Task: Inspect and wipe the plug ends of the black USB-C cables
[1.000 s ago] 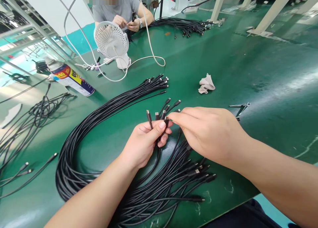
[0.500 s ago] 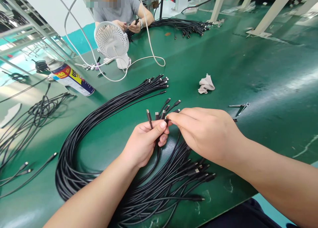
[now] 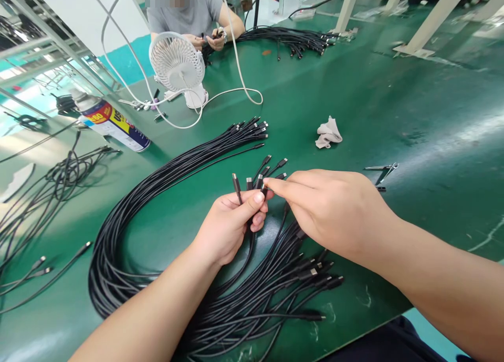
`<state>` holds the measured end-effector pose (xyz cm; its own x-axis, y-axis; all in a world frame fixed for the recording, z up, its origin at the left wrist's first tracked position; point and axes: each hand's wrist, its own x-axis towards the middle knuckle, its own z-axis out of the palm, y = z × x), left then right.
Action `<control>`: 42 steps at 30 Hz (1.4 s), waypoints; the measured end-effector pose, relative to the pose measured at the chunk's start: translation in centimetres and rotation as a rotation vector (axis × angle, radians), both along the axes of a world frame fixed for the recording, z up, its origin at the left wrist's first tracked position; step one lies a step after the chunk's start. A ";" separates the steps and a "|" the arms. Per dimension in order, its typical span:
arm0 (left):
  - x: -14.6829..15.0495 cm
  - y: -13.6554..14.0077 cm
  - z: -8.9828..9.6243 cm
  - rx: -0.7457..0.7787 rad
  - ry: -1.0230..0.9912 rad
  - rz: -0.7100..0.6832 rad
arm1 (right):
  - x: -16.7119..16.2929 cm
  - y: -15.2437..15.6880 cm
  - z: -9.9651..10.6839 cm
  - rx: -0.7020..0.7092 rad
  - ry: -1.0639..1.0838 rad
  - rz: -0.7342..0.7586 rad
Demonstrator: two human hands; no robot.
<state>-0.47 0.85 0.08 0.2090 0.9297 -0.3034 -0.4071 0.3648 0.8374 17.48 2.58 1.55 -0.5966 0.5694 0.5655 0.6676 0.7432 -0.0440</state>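
My left hand is closed around several black USB cables, whose connector ends stick up past the thumb and fingers. At the tip of one connector, my right hand has its fingers pressed together; whether something small is pinched there is hidden. A thick bundle of black cables curves in a U under my left forearm. One set of its ends lies beyond my hands, and the other ends fan out below my right hand.
A white fan and a spray can stand at the left. A crumpled cloth and nail clippers lie at the right. Loose cables tangle on the left. Across the green table, a person handles another cable bundle.
My right fingers have shifted very slightly at the connector tip, and the right hand has tilted a little. My left hand keeps its grip. The co-worker's hands have moved slightly.
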 end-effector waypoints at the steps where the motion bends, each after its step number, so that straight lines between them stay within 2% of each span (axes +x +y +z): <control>1: 0.0 0.0 0.0 0.000 0.001 0.000 | 0.0 0.0 0.0 0.001 -0.002 -0.004; 18: 0.1 -0.1 0.4 -0.010 -0.040 -0.026 | 0.2 0.0 0.3 -0.001 0.005 -0.016; 21: 0.0 -0.1 0.3 -0.004 -0.048 -0.036 | 0.2 0.0 0.4 -0.090 0.066 -0.023; 26: 0.1 -0.2 0.3 0.011 -0.042 -0.057 | -0.1 0.3 0.6 -0.328 0.245 0.017; 29: 0.1 -0.3 0.4 0.026 -0.029 -0.072 | -0.1 0.5 0.8 -0.384 0.302 0.075; 34: 0.2 -0.4 0.4 0.035 0.003 -0.083 | 0.0 0.8 0.9 -0.394 0.302 0.090; 42: 0.2 -0.5 0.3 0.047 0.109 -0.067 | 0.3 0.8 0.7 -0.323 0.246 0.107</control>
<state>-0.24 0.34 0.36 0.2393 0.9284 -0.2842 -0.2884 0.3475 0.8922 17.73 3.40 2.30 -0.5316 0.6826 0.5015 0.5275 0.7300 -0.4345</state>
